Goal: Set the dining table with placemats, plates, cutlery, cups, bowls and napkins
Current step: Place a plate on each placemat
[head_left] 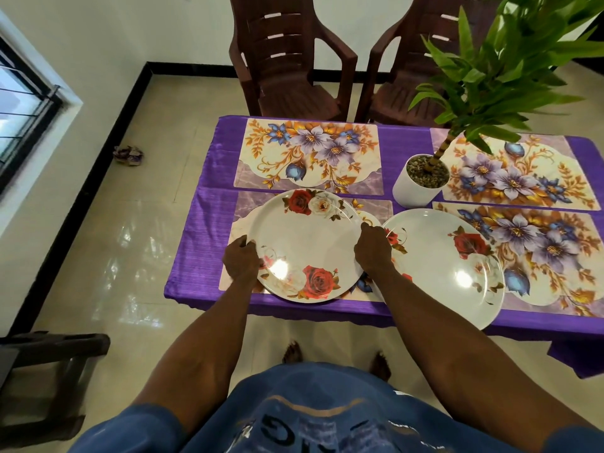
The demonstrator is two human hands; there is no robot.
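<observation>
Left hand [241, 260] and right hand [373, 249] each grip opposite rims of rose-print plate [305, 245] over near-left placemat [240, 214]; second plate [441, 263] beside.

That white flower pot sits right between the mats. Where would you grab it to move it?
Grip the flower pot around its smooth white wall, low down, coming from the near side between the two plates. It stands upright and round, and the plant spreads over the top, so fingers from above would hit leaves.
</observation>
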